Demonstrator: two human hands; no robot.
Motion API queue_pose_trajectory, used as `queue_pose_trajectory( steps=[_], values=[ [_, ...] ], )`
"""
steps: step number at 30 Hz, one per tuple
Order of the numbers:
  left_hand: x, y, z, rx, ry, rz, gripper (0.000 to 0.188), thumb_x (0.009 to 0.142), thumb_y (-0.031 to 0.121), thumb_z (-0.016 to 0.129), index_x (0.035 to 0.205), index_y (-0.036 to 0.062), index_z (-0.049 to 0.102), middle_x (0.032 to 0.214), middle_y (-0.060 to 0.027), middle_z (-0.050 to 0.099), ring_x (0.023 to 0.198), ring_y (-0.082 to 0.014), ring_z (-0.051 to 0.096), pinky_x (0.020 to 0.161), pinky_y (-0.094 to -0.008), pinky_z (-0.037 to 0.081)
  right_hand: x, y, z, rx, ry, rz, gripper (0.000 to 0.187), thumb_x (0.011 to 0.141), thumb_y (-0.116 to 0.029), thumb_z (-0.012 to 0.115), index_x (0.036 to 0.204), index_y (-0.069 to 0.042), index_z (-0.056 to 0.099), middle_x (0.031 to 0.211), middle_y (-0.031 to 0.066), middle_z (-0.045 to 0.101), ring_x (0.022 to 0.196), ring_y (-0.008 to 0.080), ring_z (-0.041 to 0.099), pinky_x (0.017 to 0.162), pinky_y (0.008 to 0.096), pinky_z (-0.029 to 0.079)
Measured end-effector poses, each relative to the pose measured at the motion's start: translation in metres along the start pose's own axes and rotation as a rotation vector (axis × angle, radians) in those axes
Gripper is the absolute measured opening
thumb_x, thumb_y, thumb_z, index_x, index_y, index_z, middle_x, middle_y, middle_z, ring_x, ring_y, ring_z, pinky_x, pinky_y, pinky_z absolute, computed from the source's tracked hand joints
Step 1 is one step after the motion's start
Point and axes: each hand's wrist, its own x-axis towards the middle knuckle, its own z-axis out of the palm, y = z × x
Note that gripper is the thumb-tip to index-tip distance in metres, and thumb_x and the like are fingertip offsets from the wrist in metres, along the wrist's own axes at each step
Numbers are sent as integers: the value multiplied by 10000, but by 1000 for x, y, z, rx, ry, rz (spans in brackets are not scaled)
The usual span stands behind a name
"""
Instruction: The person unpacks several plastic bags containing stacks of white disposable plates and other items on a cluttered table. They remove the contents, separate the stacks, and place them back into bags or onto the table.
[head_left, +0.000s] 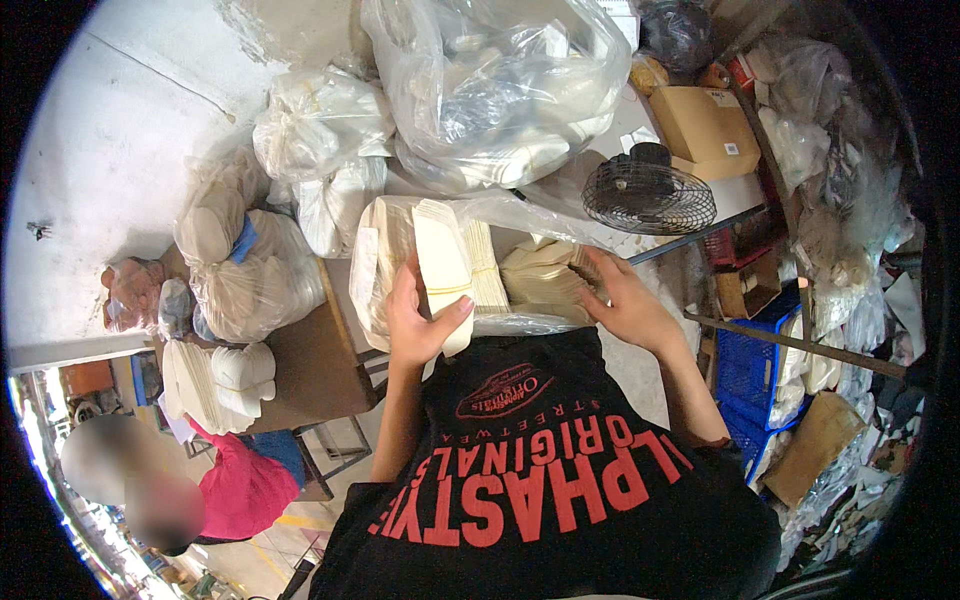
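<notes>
My left hand point(420, 318) is closed around a bundle of cream shoe insoles point(441, 250), tied with a thin yellow band, its thumb lying across the near end. The bundle stands tilted at the left side of a clear plastic bag point(530, 324). Beside it, more insoles point(484, 268) are packed on edge. Farther right, a loose-looking stack point(545, 272) lies inside the bag. At that stack's right end is my right hand point(628, 300), thumb and fingers apart against the bag's edge. Its fingertips are partly hidden.
A large clear bag point(500, 90) sits behind the work, with a black fan point(650, 195) and cardboard box point(705, 130) to its right. Filled bags point(250, 270) and insole stacks point(240, 380) occupy the left table. Blue crates point(750, 370) stand right. A person in pink point(245, 490) is lower left.
</notes>
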Motion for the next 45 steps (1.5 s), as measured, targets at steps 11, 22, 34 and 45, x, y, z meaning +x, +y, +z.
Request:
queue_pose_trajectory(
  steps=[11, 22, 34, 45],
  values=[
    [4, 30, 14, 156, -110, -147, 614, 810, 83, 817, 1331, -39, 515, 1210, -113, 641, 1112, -202, 617, 998, -358, 481, -28, 18, -2, -85, 127, 191, 527, 955, -278, 680, 1355, 12, 499, 1309, 294, 548, 1259, 460, 519, 1078, 492, 433],
    [41, -6, 83, -205, -356, -483, 570, 885, 301, 756, 1276, -73, 577, 1156, -133, 680, 1109, -198, 613, 960, -347, 471, 3, 121, 67, 1196, 362, 519, 183, 1021, -267, 606, 1060, -87, 610, 874, 3, 651, 820, 133, 645, 719, 291, 511],
    [56, -51, 88, -372, -364, -498, 519, 905, 272, 737, 1272, -67, 598, 1161, -128, 695, 1060, -208, 654, 923, -339, 500, 27, 177, 93, 1670, 84, 790, 214, 967, -294, 660, 1012, -87, 635, 769, -21, 671, 478, 41, 554, 379, 179, 434],
    [56, -22, 75, -81, -609, -476, 560, 900, 257, 726, 1321, -73, 559, 1196, -132, 664, 1103, -217, 610, 971, -339, 469, -15, 162, 36, 1375, -228, 610, 320, 1037, -246, 604, 1241, 1, 594, 947, 126, 745, 746, 201, 757, 647, 404, 677]
  ],
)
